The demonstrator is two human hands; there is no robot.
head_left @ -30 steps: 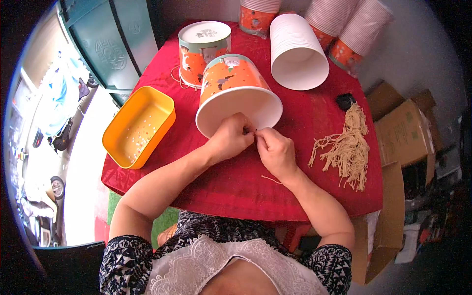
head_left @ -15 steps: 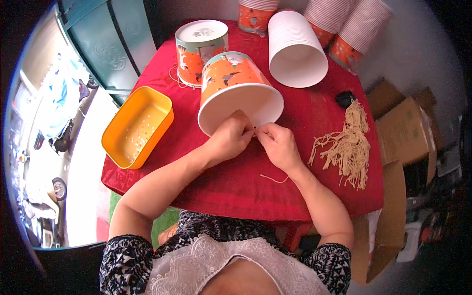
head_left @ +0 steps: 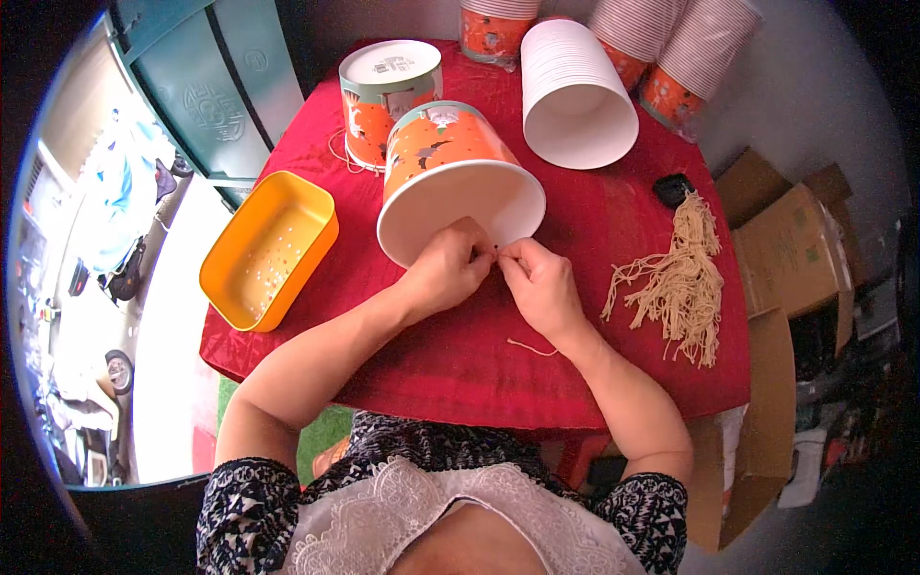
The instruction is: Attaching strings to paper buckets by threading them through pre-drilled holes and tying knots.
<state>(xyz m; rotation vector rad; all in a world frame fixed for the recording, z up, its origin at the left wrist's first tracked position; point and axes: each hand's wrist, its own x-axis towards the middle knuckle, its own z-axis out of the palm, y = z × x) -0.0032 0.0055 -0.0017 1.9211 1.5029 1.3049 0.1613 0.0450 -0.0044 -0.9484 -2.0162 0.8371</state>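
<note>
**The bucket slid a touch; the hands stayed put**

In the head view, the orange bucket [head_left: 450, 149] had shifted slightly left over the last half second. It lay on its side on the red tablecloth [head_left: 431, 374], its white rim toward the person. The left hand [head_left: 444, 270] and right hand [head_left: 540, 285] had barely moved: both were narrowed to a pinch, meeting at a tiny dark thing [head_left: 495, 248] before the rim, too small to identify. A string [head_left: 533, 349] lay near the right wrist. The fine fingertip work seemed unfinished.
</note>
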